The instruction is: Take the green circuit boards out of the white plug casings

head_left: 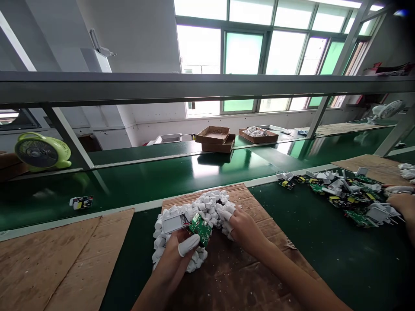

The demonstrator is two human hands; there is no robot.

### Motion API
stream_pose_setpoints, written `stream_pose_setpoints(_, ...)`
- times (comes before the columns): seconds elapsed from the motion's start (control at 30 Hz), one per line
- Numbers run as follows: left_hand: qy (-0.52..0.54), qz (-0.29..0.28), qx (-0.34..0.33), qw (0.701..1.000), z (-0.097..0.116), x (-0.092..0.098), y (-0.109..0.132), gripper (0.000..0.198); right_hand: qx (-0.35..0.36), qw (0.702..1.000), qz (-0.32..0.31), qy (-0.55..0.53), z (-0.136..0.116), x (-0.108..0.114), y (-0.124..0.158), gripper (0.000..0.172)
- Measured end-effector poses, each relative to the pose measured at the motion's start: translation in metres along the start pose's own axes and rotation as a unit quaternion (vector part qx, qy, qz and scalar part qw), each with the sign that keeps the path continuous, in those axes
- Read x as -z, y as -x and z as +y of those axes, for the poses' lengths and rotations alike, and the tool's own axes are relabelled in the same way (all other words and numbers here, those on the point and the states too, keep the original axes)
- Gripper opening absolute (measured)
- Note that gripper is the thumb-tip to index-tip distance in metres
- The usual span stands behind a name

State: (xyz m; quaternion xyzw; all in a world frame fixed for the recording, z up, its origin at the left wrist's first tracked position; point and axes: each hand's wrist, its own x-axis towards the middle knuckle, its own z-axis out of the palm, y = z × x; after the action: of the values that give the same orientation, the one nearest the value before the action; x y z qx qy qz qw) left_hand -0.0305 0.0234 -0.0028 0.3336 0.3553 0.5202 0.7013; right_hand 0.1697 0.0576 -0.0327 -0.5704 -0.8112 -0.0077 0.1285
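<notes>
My left hand grips a green circuit board, the thumb in a white finger cot pressing on its near edge. Thin wires lead from the board to a pale rectangular plastic casing part at its left. Around and beyond this hand lies a heap of small white plastic caps on a brown cardboard sheet. At the right edge of the heap, my right hand has its fingers bent in among the caps, white cots on some of them. Its fingertips blend into the white pieces, so what they pinch is unclear.
Circuit boards with white casings are heaped at right, by another person's hand. One board lies on the green belt. Beyond stand cardboard trays and a green fan. A metal beam crosses above.
</notes>
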Motion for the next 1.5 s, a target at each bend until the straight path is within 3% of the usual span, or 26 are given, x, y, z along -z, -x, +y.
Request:
stream_pose_setpoints(0.1,0.004,-0.010,0.004,1.000,0.000,-0.002,0.001,0.088,0.044,0.999,-0.017,-0.018,-0.005,-0.002,0.003,0.032)
stream_pose_setpoints(0.33,-0.013,-0.012,0.024,1.000,-0.003,-0.003,0.000,0.094,0.037,0.997,-0.020,-0.062,-0.004,-0.006,0.003,0.033)
stream_pose_setpoints(0.6,-0.035,-0.018,0.014,0.999,-0.002,-0.006,0.001,0.081,0.064,0.990,0.010,-0.124,-0.009,-0.001,0.000,0.027)
stream_pose_setpoints(0.8,-0.038,-0.040,0.003,0.998,-0.002,-0.007,0.001,0.066,0.087,0.992,-0.021,-0.094,-0.021,-0.004,0.004,0.015)
stream_pose_setpoints(0.9,-0.030,-0.017,-0.006,0.999,-0.003,-0.006,0.001,0.069,0.080,0.975,0.028,-0.207,-0.023,-0.002,0.006,0.013)
stream_pose_setpoints(0.97,-0.018,0.005,-0.002,1.000,-0.003,-0.003,0.001,0.077,0.053,0.932,0.063,-0.353,-0.022,0.001,0.006,0.013)
stream_pose_setpoints(1.0,-0.011,0.009,0.001,1.000,-0.003,-0.002,0.001,0.080,0.037,0.896,0.065,-0.438,-0.021,0.003,0.006,0.012)
stream_pose_setpoints(1.13,0.002,-0.013,0.016,1.000,-0.001,0.001,0.000,0.086,-0.011,0.684,0.001,-0.729,-0.019,0.005,0.005,0.025)
stream_pose_setpoints(1.2,0.003,-0.021,0.016,1.000,0.000,0.000,0.000,0.084,-0.030,0.609,-0.022,-0.793,-0.020,0.005,0.004,0.032)
stream_pose_setpoints(1.37,-0.011,-0.049,0.003,0.999,-0.002,-0.003,0.000,0.086,-0.054,0.532,-0.065,-0.842,-0.021,0.004,0.004,0.038)
stream_pose_setpoints(1.5,-0.028,-0.045,0.019,0.998,-0.004,-0.003,0.002,0.083,-0.052,0.511,-0.062,-0.856,-0.020,0.007,0.005,0.033)
